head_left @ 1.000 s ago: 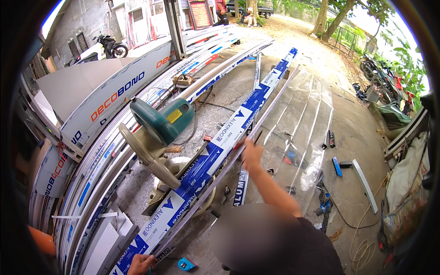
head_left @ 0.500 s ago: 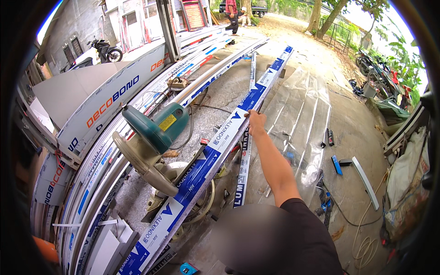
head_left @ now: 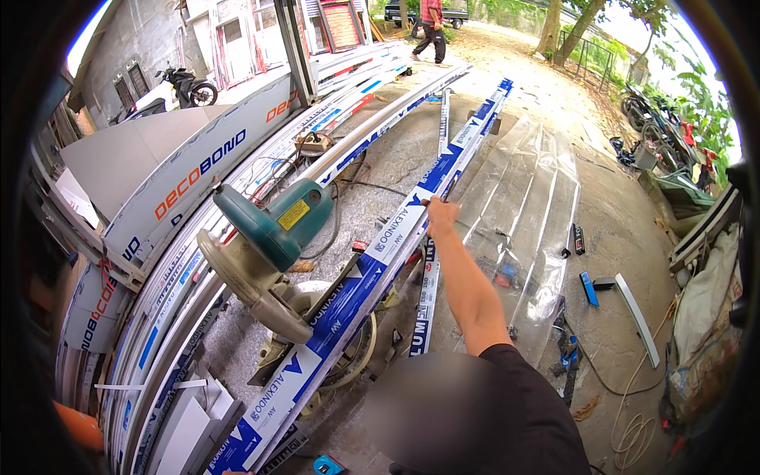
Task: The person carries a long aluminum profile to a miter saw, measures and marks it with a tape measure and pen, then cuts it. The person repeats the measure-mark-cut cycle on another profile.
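Note:
A long aluminium profile [head_left: 323, 336] in blue-and-white protective film runs from the lower left to the far right of the head view. It lies across the base [head_left: 336, 372] of a chop saw, whose teal motor housing [head_left: 289, 226] and pale blade guard [head_left: 245, 277] stand raised at its left. My right hand [head_left: 442, 215] is closed on the profile's right edge, beyond the saw, with the arm stretched forward. Of my left hand only a sliver [head_left: 236, 473] seems to show at the lower edge, beside the profile's near end; its fingers are hidden.
Stacked profiles [head_left: 170, 317] and a printed panel [head_left: 198, 170] line the left. Another profile [head_left: 427, 301] lies on the floor beneath. Clear plastic sheeting [head_left: 526, 206], a cable [head_left: 617, 388], offcuts [head_left: 637, 321] and a blue tape measure [head_left: 326, 465] are around. A person [head_left: 431, 32] walks far off.
The view has shifted slightly. The profile looks a little turned, and my right hand stays closed on its edge. The distant person has stepped to the right, covering the seated person.

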### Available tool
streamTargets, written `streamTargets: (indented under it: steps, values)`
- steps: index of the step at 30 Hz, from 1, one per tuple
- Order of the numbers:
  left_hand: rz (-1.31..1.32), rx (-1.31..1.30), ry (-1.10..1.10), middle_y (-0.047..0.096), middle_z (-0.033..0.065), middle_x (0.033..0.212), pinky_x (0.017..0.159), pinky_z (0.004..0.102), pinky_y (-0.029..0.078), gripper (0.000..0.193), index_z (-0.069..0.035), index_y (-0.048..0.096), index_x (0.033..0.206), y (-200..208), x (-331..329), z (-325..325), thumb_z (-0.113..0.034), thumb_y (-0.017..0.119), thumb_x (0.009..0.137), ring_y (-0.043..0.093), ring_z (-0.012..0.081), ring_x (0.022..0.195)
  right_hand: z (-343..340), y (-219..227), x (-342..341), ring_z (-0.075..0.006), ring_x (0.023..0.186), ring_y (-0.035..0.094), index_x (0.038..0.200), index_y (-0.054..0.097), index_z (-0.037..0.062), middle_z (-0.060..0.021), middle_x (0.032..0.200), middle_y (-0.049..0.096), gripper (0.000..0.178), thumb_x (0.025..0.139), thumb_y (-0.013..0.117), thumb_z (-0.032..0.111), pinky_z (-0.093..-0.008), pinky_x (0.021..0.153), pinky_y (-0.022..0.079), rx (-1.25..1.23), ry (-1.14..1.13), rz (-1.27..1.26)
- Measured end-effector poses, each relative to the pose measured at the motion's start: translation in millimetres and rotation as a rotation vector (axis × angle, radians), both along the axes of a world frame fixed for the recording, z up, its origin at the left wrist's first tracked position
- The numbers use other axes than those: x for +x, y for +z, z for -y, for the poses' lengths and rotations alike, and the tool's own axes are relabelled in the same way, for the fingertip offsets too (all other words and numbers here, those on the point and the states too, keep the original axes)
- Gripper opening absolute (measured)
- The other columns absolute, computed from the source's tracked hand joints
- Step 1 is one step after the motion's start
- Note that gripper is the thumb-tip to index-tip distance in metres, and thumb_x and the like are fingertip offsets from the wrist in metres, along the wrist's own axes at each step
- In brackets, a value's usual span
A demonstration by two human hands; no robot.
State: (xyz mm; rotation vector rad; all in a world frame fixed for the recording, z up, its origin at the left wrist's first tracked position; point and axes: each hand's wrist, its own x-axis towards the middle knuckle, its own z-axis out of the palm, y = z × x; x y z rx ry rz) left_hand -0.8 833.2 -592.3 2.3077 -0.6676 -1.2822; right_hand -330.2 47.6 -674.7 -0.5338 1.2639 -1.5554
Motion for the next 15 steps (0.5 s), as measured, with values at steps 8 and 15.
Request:
streamTargets:
  steps: [8,15]
  values:
    - [0.032,-0.044,0.011,0.068,0.0080,0.065,0.056,0.0270,0.048,0.040,0.008,0.077,0.084,-3,-52,168,-0.028,0.066,0.099,0.061,0.0127,0.055,-101,-9,22,-0.0181,0.063,0.064,0.076,0.074,-0.0062,-0.0131,0.076,0.074,0.029,0.094,0.063,0.013,-0.0330,0.063,0.050,0.003,0.205,-0.178]
    - [-0.098,-0.113,0.037,0.069,0.0083,0.067,0.056,0.0281,0.048,0.042,0.007,0.076,0.083,0,-91,238,-0.032,0.070,0.097,0.062,0.0140,0.057,-170,-23,44,-0.0151,0.061,0.061,0.073,0.070,-0.0056,-0.0122,0.073,0.072,0.029,0.095,0.063,0.013,-0.0313,0.060,0.048,-0.050,0.221,-0.075]
